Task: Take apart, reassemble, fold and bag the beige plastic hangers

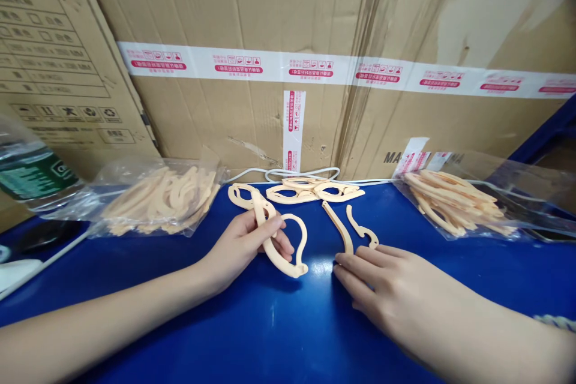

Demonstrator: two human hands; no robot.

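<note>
My left hand [252,237] is closed around a cream plastic folding hanger [282,261], its curved arms forming a loop above the table. My right hand [382,282] reaches low over the blue tabletop, fingers together and bent at the near end of a loose curved hanger arm [335,222]. Its thumb is hidden. Beside that arm lies a small hanger hook [362,229], its lower end close to my right fingers; whether they touch it I cannot tell. Behind both hands several folded hangers [292,193] lie in a low pile.
Clear bags of cream hanger parts lie at left [157,201] and right [454,201]. A water bottle [33,174] stands far left near a black object [47,235]. Cardboard boxes [252,6] wall off the back of the blue table [270,336]. A white cable [306,173] runs along there.
</note>
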